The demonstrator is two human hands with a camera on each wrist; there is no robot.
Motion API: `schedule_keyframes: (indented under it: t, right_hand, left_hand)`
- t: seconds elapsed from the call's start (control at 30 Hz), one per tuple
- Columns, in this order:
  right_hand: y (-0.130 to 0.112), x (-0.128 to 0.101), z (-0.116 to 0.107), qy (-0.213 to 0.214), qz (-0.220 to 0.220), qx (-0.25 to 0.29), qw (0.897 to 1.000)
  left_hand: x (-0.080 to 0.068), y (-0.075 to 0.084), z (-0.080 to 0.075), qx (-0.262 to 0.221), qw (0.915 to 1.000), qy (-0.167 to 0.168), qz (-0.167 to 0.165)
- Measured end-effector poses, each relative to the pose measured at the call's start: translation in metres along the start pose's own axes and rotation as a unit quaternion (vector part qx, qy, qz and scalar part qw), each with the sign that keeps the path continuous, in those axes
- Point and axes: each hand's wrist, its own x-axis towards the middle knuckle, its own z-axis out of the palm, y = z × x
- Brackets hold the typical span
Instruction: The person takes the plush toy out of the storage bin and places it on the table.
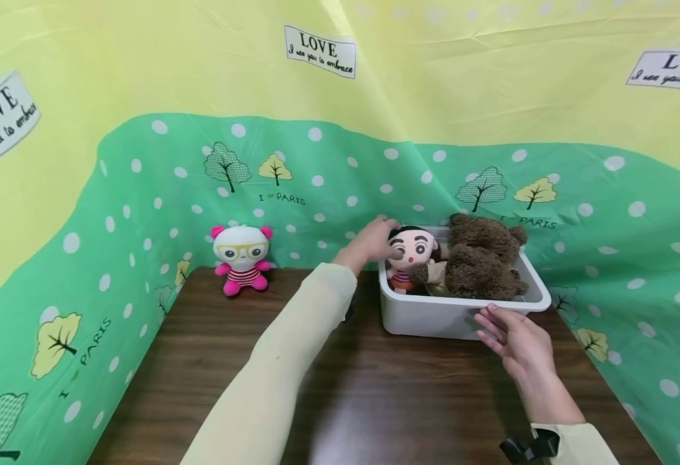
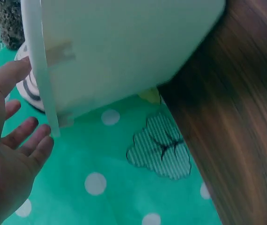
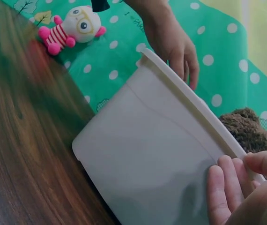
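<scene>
A white plastic bin [image 1: 432, 321] stands on the table at the right. In its left end sits a doll [image 1: 414, 244] with black hair, thick eyebrows and striped clothes. Brown fuzzy plush [image 1: 485, 268] fills the right part, rising above the rim. My left hand [image 1: 372, 243] is at the bin's left end; its thumb reaches over the rim against the doll, while the other fingers spread loosely outside, as the left wrist view shows. My right hand [image 1: 522, 342] pinches the front rim near the right corner, thumb on top and fingers [image 3: 221, 187] along the outer wall.
A pink and white plush toy [image 1: 241, 255] with yellow glasses and a striped body sits at the table's back left. Green and yellow printed cloth [image 1: 340, 148] hangs behind and on both sides of the dark wooden table [image 1: 374, 394].
</scene>
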Motion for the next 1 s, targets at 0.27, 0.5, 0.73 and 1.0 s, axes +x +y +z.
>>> schedule_keyframes:
  t: [0.27,0.5,0.73,1.0]
  right_hand:
    - [0.0,0.001,0.001,0.004,-0.002,-0.01,1.0]
    - [0.001,0.003,0.0,0.002,-0.004,-0.013,1.0]
    - [0.001,0.004,-0.001,-0.005,-0.011,-0.016,1.0]
    - [0.001,0.004,0.0,-0.006,-0.013,-0.017,1.0]
  left_hand:
    - [0.011,0.008,0.009,0.053,0.9985,-0.006,0.011]
    - [0.015,0.012,0.02,0.084,0.9961,0.021,0.017]
    - [0.016,0.016,0.027,0.108,0.9929,0.025,0.041]
    - [0.019,0.02,0.04,0.152,0.9853,-0.001,0.078]
